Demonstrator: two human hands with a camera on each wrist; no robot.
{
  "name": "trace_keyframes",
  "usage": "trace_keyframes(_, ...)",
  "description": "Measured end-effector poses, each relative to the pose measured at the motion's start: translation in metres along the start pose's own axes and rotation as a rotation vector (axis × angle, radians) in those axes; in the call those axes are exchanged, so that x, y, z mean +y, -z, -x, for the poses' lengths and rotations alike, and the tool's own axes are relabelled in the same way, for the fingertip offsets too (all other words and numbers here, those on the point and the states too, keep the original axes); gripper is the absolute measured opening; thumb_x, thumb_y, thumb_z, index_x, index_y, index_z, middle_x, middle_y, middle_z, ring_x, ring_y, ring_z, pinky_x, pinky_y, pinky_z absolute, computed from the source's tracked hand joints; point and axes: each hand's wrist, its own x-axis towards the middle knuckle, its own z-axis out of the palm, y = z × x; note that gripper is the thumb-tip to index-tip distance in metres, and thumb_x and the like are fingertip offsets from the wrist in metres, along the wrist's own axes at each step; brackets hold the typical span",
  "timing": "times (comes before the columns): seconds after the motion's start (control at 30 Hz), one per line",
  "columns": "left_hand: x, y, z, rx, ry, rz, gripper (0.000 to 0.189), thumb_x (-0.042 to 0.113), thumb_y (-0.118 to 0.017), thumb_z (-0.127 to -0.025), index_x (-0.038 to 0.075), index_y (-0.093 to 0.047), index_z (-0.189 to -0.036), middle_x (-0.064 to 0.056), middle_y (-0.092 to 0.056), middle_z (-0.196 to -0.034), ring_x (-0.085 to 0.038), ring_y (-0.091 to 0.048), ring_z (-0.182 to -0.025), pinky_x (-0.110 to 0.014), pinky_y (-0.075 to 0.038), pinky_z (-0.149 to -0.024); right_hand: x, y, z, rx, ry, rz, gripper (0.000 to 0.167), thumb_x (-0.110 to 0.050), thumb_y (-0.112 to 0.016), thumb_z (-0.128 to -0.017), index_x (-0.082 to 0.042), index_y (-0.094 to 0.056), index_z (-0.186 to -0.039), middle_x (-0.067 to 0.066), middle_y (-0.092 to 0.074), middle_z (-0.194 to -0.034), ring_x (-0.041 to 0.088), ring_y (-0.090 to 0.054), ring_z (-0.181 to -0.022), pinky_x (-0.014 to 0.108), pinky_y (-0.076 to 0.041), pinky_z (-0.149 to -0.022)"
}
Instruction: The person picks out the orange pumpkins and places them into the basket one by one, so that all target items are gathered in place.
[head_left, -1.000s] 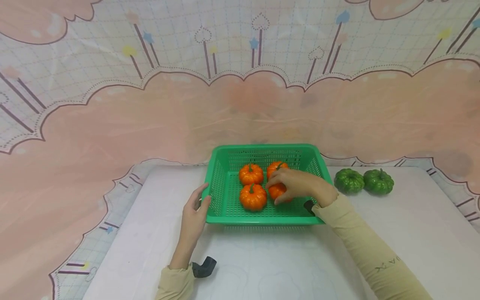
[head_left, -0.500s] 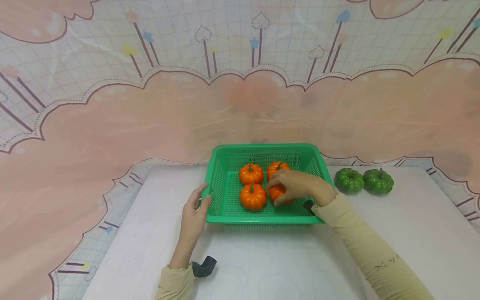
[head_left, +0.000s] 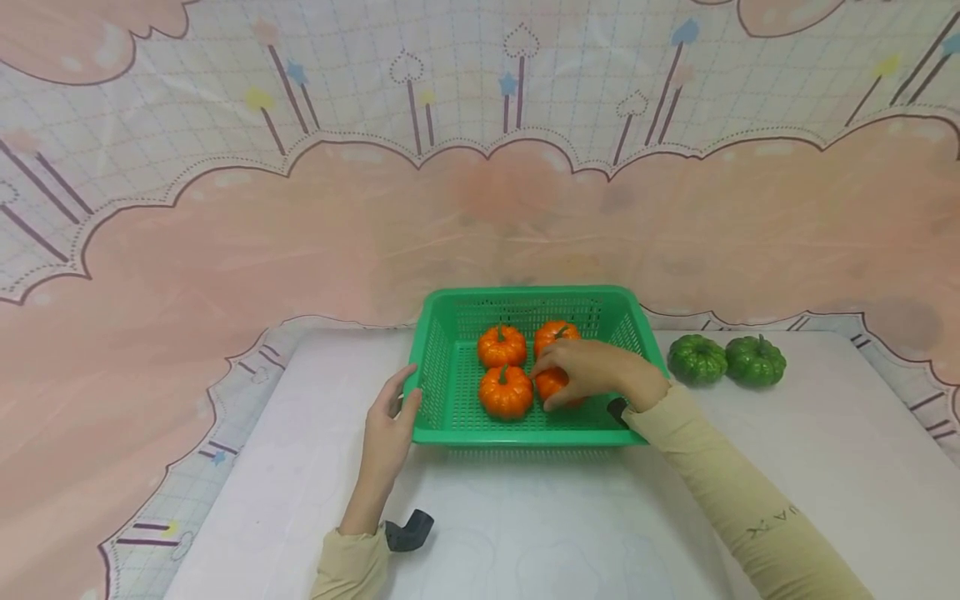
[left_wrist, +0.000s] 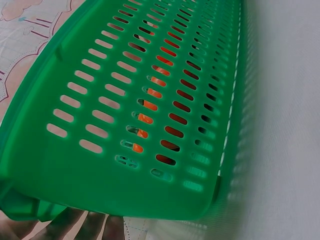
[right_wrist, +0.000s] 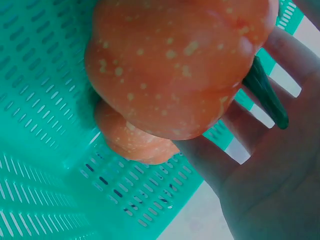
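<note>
Four-sided and perforated, a green plastic basket (head_left: 525, 438) holds several orange toy pumpkins. At its left rim is my left hand (head_left: 387, 433), thumb and fingers curled over the edge; its fingertips (left_wrist: 90, 226) show below the rim in the left wrist view. My right hand (head_left: 600, 371) reaches inside and grips the front-right pumpkin (head_left: 551, 383), partly covering it. Up close in the right wrist view, this pumpkin (right_wrist: 170, 65) has pale specks and a green stem, with fingers around it. Another pumpkin (head_left: 555, 332) lies just behind, and two more, a rear pumpkin (head_left: 502, 347) and a front pumpkin (head_left: 506, 393), sit to the left.
Two green toy pumpkins, a nearer-basket one (head_left: 697, 360) and an outer one (head_left: 756, 361), stand on the white table (head_left: 525, 533) right of the basket. A patterned cloth backdrop (head_left: 480, 225) rises behind the table. Dark camera mounts (head_left: 408, 531) stick out from the wrists.
</note>
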Motion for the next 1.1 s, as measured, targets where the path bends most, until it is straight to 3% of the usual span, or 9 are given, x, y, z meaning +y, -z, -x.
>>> trace_keyframes(0.33, -0.0015, 0.0001, -0.0002, -0.010, 0.012, 0.008, 0.043, 0.024, -0.051, -0.105, 0.014, -0.047, -0.147, -0.011, -0.044, -0.153, -0.036, -0.049, -0.134, -0.055, -0.047, -0.105, 0.0007, -0.0021, -0.0026, 0.000, 0.015, -0.008, 0.048, -0.034, -0.080, -0.085, -0.008, -0.069, -0.124, 0.005, -0.066, -0.127, 0.024, -0.059, -0.120, 0.040, -0.048, -0.105)
trace_keyframes(1.1, -0.0008, -0.0002, -0.0001, -0.008, 0.009, 0.009, 0.043, 0.022, -0.052, -0.104, 0.015, -0.047, -0.146, -0.011, -0.046, -0.151, -0.035, -0.052, -0.131, -0.053, -0.051, -0.100, -0.0009, -0.0017, -0.0014, -0.045, -0.062, -0.007, 0.055, -0.039, -0.080, -0.084, -0.008, -0.067, -0.128, 0.004, -0.065, -0.129, 0.022, -0.059, -0.120, 0.041, -0.049, -0.105)
